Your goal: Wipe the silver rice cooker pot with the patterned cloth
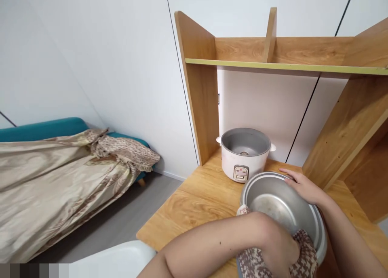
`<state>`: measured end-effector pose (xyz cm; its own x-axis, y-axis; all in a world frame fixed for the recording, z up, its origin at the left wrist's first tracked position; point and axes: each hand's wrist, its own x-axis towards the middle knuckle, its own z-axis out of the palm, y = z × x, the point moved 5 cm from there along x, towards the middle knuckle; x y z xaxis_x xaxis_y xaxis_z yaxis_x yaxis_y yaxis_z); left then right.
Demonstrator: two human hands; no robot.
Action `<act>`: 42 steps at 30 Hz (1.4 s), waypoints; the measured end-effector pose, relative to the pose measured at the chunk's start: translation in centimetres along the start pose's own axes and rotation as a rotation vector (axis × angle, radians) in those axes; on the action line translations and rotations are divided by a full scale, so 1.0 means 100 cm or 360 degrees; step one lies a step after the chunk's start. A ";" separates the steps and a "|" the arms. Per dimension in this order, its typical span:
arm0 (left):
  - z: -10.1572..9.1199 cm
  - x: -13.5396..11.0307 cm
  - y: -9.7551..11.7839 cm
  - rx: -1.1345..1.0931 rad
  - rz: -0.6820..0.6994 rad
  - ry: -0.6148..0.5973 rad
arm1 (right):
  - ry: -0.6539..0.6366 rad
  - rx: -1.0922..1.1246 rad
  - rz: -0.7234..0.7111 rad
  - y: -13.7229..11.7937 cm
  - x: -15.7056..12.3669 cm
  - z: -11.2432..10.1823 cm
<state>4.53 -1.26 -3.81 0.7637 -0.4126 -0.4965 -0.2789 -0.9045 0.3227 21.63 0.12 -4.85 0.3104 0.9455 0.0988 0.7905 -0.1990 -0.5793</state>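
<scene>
A metal inner pot (273, 201) is tilted toward me above the wooden desk (194, 197). My right hand (303, 185) grips its far rim from the right. My left hand (280, 245) presses a patterned brown-and-white cloth (306, 262) against the pot's near edge. Behind the pot stands a white rice cooker (244, 152), lid off, its well empty.
A wooden hutch (200, 88) with an upper shelf (273, 66) frames the desk against a white wall. To the left, a teal sofa (45, 128) lies under a beige patterned cover (60, 177). A white chair edge (118, 257) shows at the bottom, grey floor beyond.
</scene>
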 end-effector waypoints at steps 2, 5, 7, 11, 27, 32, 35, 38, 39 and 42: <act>0.007 -0.003 0.004 0.0132 0.0138 -0.0268 | -0.0036 -0.0045 -0.0001 0.001 -0.001 0.001; 0.006 -0.012 0.006 0.0215 0.0171 -0.0270 | -0.0045 -0.0138 0.0013 -0.005 -0.004 0.000; 0.006 -0.017 0.008 0.0267 0.0202 -0.0231 | -0.0035 -0.0202 0.0033 -0.011 -0.006 -0.001; 0.010 -0.018 0.004 0.0274 0.0159 -0.0194 | 0.0003 -0.0317 0.0094 -0.018 -0.007 0.003; 0.014 -0.007 -0.004 0.0062 0.0148 -0.0290 | -0.0058 -0.0462 0.0144 -0.016 -0.005 0.012; 0.015 -0.006 -0.005 -0.0046 0.0128 -0.0425 | -0.0054 -0.0448 0.0133 -0.014 -0.003 0.012; 0.014 -0.008 -0.002 -0.0064 0.0142 -0.0494 | -0.0058 -0.0434 0.0130 -0.013 -0.003 0.012; 0.010 -0.010 -0.001 -0.0021 0.0139 -0.0399 | -0.0061 -0.0419 0.0131 -0.011 -0.003 0.013; 0.009 -0.011 -0.001 -0.0005 0.0142 -0.0365 | -0.0060 -0.0415 0.0132 -0.011 -0.003 0.013; 0.011 -0.010 -0.002 0.0015 0.0144 -0.0307 | -0.0055 -0.0399 0.0125 -0.009 -0.003 0.013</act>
<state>3.18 -0.75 -4.22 0.6102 -0.5041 -0.6112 -0.3474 -0.8636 0.3655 20.14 0.36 -5.38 0.3612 0.9319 0.0314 0.8722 -0.3258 -0.3649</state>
